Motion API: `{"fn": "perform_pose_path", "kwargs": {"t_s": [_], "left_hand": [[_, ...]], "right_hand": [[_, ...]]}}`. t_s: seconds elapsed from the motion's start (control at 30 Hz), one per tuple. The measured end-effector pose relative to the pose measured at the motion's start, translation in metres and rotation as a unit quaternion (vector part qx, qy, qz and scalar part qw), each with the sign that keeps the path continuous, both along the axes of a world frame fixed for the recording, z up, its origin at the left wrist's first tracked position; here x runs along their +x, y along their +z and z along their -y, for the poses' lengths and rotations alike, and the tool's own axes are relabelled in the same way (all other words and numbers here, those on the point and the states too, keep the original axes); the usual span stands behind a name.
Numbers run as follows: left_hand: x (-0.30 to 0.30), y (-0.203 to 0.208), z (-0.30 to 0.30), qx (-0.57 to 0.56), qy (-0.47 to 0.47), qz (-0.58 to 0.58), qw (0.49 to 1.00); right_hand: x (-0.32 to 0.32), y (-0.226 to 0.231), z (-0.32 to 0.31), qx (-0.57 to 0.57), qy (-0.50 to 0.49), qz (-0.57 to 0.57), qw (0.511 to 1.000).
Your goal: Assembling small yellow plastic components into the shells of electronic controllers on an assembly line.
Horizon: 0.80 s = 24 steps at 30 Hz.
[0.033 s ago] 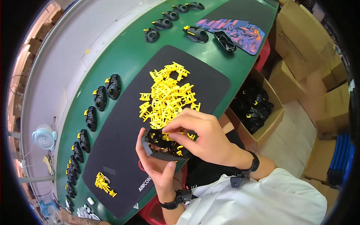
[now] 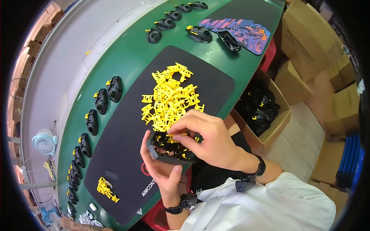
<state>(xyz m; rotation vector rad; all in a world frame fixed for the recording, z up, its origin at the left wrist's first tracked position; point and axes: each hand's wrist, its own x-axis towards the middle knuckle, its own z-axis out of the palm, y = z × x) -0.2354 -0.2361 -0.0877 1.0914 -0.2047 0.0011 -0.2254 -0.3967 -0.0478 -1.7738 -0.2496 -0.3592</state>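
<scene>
My left hand [image 2: 165, 175] cradles a black plastic housing [image 2: 171, 158], shaped like a computer mouse shell, its open inner side turned up. Small yellow parts show inside the housing. Over its upper edge, the thumb and fingers of my right hand [image 2: 206, 136] pinch a small yellow plastic clip [image 2: 176, 135], partly hidden by the fingers. Just beyond my hands, a heap of yellow plastic clips [image 2: 169, 100] lies on the black desk mat [image 2: 133, 134]. A smaller cluster of yellow clips [image 2: 107, 189] rests near the mat's left end.
Black shells with yellow tabs [image 2: 91, 122] line the green table's [image 2: 81, 115] left side. More black shells [image 2: 165, 24] stand at the far end, by a patterned mat [image 2: 250, 36]. An open carton [image 2: 283, 119] of black parts stands right. Another person's forearm [image 2: 83, 226] shows lower left.
The right fingers have shifted slightly at the housing, and the yellow piece by them sits differently. The whole view has moved a little.
</scene>
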Motion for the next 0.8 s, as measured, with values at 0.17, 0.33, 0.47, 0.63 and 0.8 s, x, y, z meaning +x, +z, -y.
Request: {"fn": "perform_pose_path", "kwargs": {"t_s": [0.17, 0.33, 0.47, 0.63, 0.8], "left_hand": [[-0.003, -0.008, 0.01, -0.012, -0.028, 0.0, 1.0], [-0.006, -0.01, 0.012, -0.038, -0.012, 0.0, 0.999], [-0.009, -0.013, 0.006, -0.053, -0.004, -0.015, 0.998], [-0.011, -0.016, 0.001, -0.028, -0.005, -0.009, 1.0], [-0.008, -0.018, 0.002, 0.04, -0.03, -0.024, 0.998]], "right_hand": [[-0.013, 0.002, -0.001, -0.06, -0.108, 0.048, 0.991], [-0.01, -0.01, -0.003, -0.059, -0.093, 0.067, 0.992], [-0.005, -0.01, -0.008, -0.06, -0.08, 0.052, 0.994], [-0.001, -0.013, -0.006, -0.119, -0.068, 0.119, 0.983], [-0.003, -0.02, -0.003, -0.149, -0.056, 0.132, 0.978]]}}
